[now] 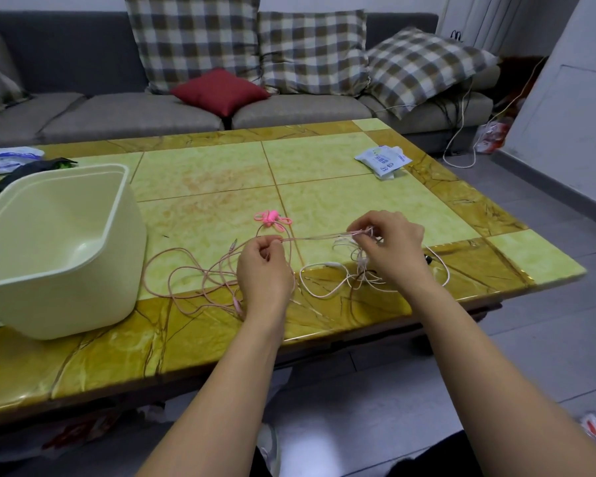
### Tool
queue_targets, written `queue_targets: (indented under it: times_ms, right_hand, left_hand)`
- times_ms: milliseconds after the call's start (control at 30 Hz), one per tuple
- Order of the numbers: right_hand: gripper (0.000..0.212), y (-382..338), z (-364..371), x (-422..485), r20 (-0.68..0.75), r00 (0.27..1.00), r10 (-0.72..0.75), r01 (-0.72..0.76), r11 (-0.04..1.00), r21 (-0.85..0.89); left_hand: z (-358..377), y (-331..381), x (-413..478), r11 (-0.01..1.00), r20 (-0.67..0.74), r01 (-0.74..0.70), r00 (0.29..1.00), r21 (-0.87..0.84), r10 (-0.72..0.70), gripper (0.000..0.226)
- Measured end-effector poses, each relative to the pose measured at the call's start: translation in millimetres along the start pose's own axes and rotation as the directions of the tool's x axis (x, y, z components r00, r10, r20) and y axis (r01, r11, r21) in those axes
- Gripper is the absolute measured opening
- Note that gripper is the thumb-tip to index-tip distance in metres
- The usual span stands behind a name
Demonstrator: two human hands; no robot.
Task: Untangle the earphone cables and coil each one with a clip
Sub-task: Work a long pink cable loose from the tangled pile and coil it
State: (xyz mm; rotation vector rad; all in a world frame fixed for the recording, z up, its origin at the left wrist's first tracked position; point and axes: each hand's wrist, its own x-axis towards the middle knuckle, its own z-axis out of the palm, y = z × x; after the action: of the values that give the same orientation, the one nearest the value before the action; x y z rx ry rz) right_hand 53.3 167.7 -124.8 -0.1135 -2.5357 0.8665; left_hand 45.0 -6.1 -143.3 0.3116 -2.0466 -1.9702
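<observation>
A pink earphone cable (186, 273) sprawls in loose loops on the yellow marble table (324, 187). My left hand (264, 270) pinches a strand of it near the fingertips. That strand runs taut to my right hand (387, 246), which pinches its other end above a tangle of white cable (338, 280). The white cable loops lie under and in front of my right hand. Behind the hands, on the table, lies a bright pink clip (272, 217) beside a small pink coil.
A pale cream plastic bin (49, 242) stands on the table's left side. A white packet (381, 160) lies at the far right. Plastic bags (7, 158) sit at the far left edge. Behind the table is a grey sofa (135, 111) with checked cushions.
</observation>
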Motion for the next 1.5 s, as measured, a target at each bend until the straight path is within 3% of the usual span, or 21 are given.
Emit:
queue_targets:
  times_ms: [67,133,233,300,367,467,533,667,800,867,933,1000,1033,1100,1167,1233,1300,1400,1500]
  right_hand:
    - [0.013,6,1,3,0.002,0.997,0.075,-0.074,0.996,-0.058]
    - [0.012,10,3,4,0.111,0.984,0.14,-0.124,0.982,-0.141]
    - [0.036,13,2,0,0.29,0.951,0.108,-0.044,0.975,-0.219]
    - [0.057,6,-2,-7,0.391,0.92,-0.021,0.047,0.997,-0.057]
    - [0.063,-6,1,-14,0.463,0.877,-0.128,0.07,0.988,0.14]
    - [0.038,-8,17,-15,0.523,0.84,-0.145,0.053,0.981,0.187]
    - [0.015,-4,21,-14,0.511,0.85,-0.126,0.042,0.984,0.172]
    - [0.018,1,10,-9,0.388,0.917,-0.093,0.051,0.992,0.117]
    - [0.022,0,4,-9,0.358,0.932,-0.058,0.042,0.998,0.052]
    - [0.025,1,4,-9,0.341,0.939,-0.049,0.031,0.998,0.06]
    - [0.025,2,5,-8,0.323,0.945,-0.059,0.047,0.998,0.042]
    - [0.023,1,8,-8,0.32,0.944,-0.08,0.08,0.997,0.014]
    - [0.022,1,10,-8,0.328,0.94,-0.093,0.098,0.995,0.001]
    - [0.02,-1,14,-8,0.356,0.926,-0.129,0.143,0.99,-0.016]
    - [0.018,-4,17,-9,0.377,0.913,-0.158,0.176,0.984,-0.013]
    - [0.017,-6,18,-11,0.392,0.903,-0.177,0.189,0.982,0.009]
    - [0.009,-2,17,-13,0.386,0.902,-0.192,0.174,0.981,0.081]
    - [0.013,7,12,-14,0.413,0.9,-0.139,0.056,0.977,0.207]
    - [0.012,10,8,-12,0.434,0.895,-0.106,0.023,0.981,0.192]
  left_hand:
    - [-2,-3,5,1.0,-0.054,0.032,0.998,0.001,-0.031,0.013]
    - [-3,-6,7,0.999,-0.058,0.045,0.997,0.023,-0.044,0.015]
    - [-2,-5,2,0.998,-0.01,0.019,1.0,0.065,-0.018,0.014]
    - [-1,-3,-1,0.997,0.031,-0.012,0.999,0.078,0.01,0.016]
    - [0,-1,-3,0.995,0.076,-0.045,0.996,0.087,0.039,0.015]
    - [0,1,-5,0.992,0.086,-0.078,0.994,0.098,0.069,0.014]
    - [-3,0,-2,0.992,0.036,-0.072,0.997,0.105,0.069,0.014]
    - [-10,-4,4,0.988,-0.072,-0.032,0.996,0.149,0.043,0.016]
    - [-12,-6,6,0.96,-0.094,-0.046,0.993,0.278,0.074,0.015]
    - [-13,-11,9,0.884,-0.002,-0.107,0.993,0.454,0.122,0.014]
    - [-12,-13,8,0.73,0.11,-0.182,0.983,0.659,0.146,0.025]
    - [-9,-6,-1,0.594,0.187,-0.326,0.94,0.736,0.285,0.043]
    - [-6,1,-7,0.539,0.235,-0.437,0.884,0.72,0.403,0.047]
    - [1,9,-16,0.46,0.374,-0.662,0.731,0.592,0.571,0.05]
    - [11,7,-21,0.461,0.519,-0.768,0.641,0.445,0.566,0.049]
    - [15,-2,-24,0.535,0.631,-0.734,0.658,0.418,0.411,0.05]
    - [16,-11,-24,0.62,0.648,-0.64,0.715,0.454,0.263,0.045]
    - [14,-13,-17,0.698,0.534,-0.527,0.811,0.485,0.24,0.028]
    - [12,-13,-10,0.684,0.488,-0.502,0.839,0.528,0.239,0.017]
